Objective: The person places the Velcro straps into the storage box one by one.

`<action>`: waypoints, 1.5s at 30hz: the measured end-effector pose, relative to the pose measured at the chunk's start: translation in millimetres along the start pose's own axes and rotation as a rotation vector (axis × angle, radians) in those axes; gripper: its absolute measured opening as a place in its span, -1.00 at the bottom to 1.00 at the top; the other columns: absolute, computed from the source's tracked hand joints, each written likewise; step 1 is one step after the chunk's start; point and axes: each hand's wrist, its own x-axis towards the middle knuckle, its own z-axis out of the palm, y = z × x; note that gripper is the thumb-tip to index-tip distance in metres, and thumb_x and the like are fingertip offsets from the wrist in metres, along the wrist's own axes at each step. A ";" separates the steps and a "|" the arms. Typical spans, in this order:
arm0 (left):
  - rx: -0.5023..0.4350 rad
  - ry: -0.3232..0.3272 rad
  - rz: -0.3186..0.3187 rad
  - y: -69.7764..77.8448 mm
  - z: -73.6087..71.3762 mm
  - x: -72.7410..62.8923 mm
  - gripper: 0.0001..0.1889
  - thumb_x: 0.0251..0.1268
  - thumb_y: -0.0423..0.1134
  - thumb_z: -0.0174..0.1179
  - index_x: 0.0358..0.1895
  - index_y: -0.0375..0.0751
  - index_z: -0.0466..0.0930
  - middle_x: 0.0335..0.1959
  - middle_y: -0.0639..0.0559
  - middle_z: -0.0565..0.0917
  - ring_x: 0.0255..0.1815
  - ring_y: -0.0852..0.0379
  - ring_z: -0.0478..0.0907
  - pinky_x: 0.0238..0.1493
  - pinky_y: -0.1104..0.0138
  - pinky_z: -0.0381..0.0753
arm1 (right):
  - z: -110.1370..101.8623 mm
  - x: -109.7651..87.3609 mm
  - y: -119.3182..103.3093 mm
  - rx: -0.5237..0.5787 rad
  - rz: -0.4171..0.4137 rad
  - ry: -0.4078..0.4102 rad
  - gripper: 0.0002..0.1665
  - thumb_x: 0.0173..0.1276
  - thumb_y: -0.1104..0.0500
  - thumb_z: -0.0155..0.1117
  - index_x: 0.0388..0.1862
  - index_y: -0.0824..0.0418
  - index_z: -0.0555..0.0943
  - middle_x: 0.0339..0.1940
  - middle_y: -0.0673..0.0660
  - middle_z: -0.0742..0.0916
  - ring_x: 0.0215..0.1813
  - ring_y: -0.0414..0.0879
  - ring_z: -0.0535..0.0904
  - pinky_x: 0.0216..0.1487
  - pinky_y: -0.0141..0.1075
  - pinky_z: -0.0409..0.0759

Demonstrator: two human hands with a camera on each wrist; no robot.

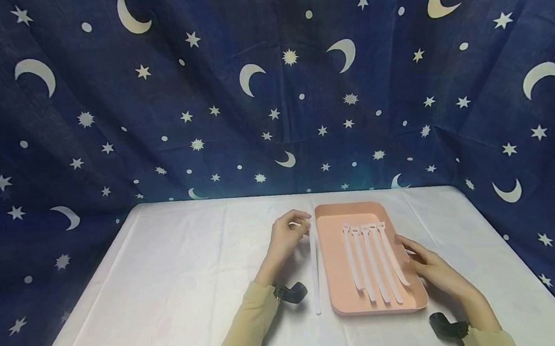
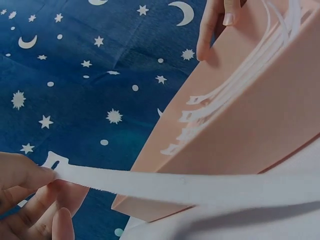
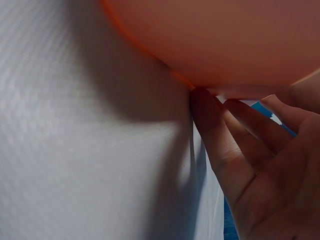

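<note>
My left hand pinches a white cable strap by its slotted head, between thumb and fingers. The strap runs down along the left side of a shallow pink tray. In the left wrist view the strap's slotted end shows at the fingertips. Several similar white straps lie side by side in the tray, heads toward the far end. My right hand holds the tray's right rim; in the right wrist view its fingers lie against the outside of the tray wall.
A white cloth-covered table lies under everything, broad to the left of the tray. Behind it hangs a dark blue curtain with moons and stars. Black wrist-worn cameras sit on both wrists.
</note>
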 end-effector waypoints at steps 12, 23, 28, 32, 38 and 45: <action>-0.013 0.010 0.036 12.4 -3.9 -4.2 -0.80 0.20 -0.39 0.16 -0.12 -0.20 0.66 -0.30 -0.18 0.68 -0.31 -0.20 0.69 -0.42 0.45 0.49 | 0.5 -0.4 -0.7 -0.019 0.004 0.002 -0.24 0.50 0.07 0.00 0.56 0.15 -0.02 0.54 0.39 0.11 0.47 0.46 0.10 0.28 0.21 0.39; -0.015 0.001 0.059 21.5 -2.5 -7.8 -0.80 0.19 -0.39 0.18 -0.12 -0.20 0.66 -0.31 -0.19 0.68 -0.28 -0.30 0.67 -0.45 0.48 0.41 | 0.5 -0.7 0.5 -0.015 -0.014 0.007 -0.26 0.50 0.12 0.00 0.56 0.17 -0.01 0.53 0.41 0.12 0.45 0.47 0.12 0.26 0.20 0.41; -0.024 -0.005 0.082 23.4 -2.3 -8.4 -0.80 0.19 -0.40 0.19 -0.12 -0.22 0.66 -0.32 -0.22 0.67 -0.29 -0.33 0.66 -0.46 0.48 0.39 | 0.3 -0.2 1.3 -0.013 -0.014 0.006 -0.25 0.49 0.11 0.00 0.56 0.17 -0.01 0.53 0.41 0.12 0.46 0.47 0.12 0.26 0.20 0.40; -0.023 -0.016 0.088 26.9 -3.2 -9.7 -0.79 0.19 -0.41 0.19 -0.11 -0.24 0.65 -0.31 -0.22 0.67 -0.29 -0.34 0.66 -0.46 0.50 0.38 | 0.1 0.0 1.5 -0.018 -0.017 0.006 -0.25 0.49 0.09 0.00 0.56 0.17 -0.01 0.53 0.41 0.12 0.46 0.46 0.13 0.27 0.19 0.41; -0.003 -0.027 0.103 32.0 -4.5 -12.0 -0.80 0.20 -0.39 0.20 -0.10 -0.25 0.65 -0.32 -0.20 0.68 -0.42 -0.03 0.69 -0.44 0.49 0.41 | 0.5 0.2 1.7 -0.027 -0.009 0.009 -0.25 0.49 0.10 0.01 0.56 0.17 -0.01 0.53 0.42 0.12 0.45 0.47 0.13 0.27 0.19 0.41; -0.016 -0.017 0.107 35.8 -5.8 -12.7 -0.81 0.22 -0.37 0.22 -0.10 -0.23 0.66 -0.30 -0.21 0.69 -0.46 0.16 0.64 -0.40 0.46 0.42 | 0.0 0.8 2.0 -0.039 -0.021 0.013 -0.26 0.49 0.16 0.01 0.55 0.18 0.01 0.51 0.43 0.14 0.44 0.46 0.18 0.21 0.06 0.51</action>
